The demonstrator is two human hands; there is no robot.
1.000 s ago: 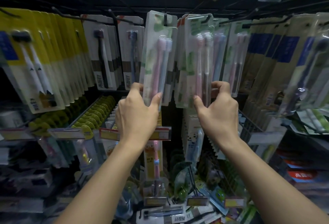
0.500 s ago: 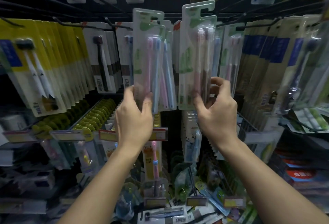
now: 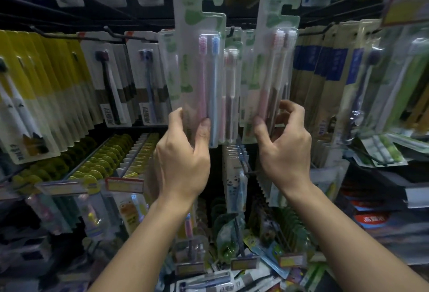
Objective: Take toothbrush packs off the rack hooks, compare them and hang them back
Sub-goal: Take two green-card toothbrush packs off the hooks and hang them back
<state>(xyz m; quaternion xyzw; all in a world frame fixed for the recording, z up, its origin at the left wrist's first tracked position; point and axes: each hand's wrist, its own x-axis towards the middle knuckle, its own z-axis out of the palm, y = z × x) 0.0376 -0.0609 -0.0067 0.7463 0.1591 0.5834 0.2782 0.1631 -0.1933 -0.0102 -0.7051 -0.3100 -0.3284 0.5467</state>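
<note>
Toothbrush packs off their hooks, raised side by side before the rack [image 3: 139,36] for comparison. Left hand [image 3: 183,161] pinches the pink-and-blue pack [image 3: 199,64] at its foot; right hand [image 3: 284,150] fingers clamp the second pack [image 3: 274,59] low, leaving brushes visible.

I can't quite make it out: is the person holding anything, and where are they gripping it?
Yes. The left hand pinches the pink-and-blue toothbrush pack at its bottom end; the right hand pinches another pack at its lower end.
</note>
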